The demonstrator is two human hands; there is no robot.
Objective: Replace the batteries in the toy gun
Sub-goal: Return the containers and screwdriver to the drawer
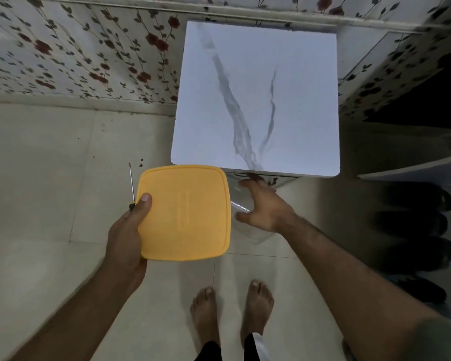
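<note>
Yellow lid (185,212) and screwdriver (131,183) sat pinched together in the left hand (126,235); the right hand (264,204) hung spread, empty. No toy gun showed. That crowded grip risked dropping one.

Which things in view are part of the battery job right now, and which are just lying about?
Part of the job:
- slim metal-shaft screwdriver, in the left hand
- square yellow plastic lid, also in the left hand
- clear plastic container, right hand open beside it
- white marble-patterned table top

Just lying about:
- dark footwear on the floor

The toy gun and batteries are not visible.
</note>
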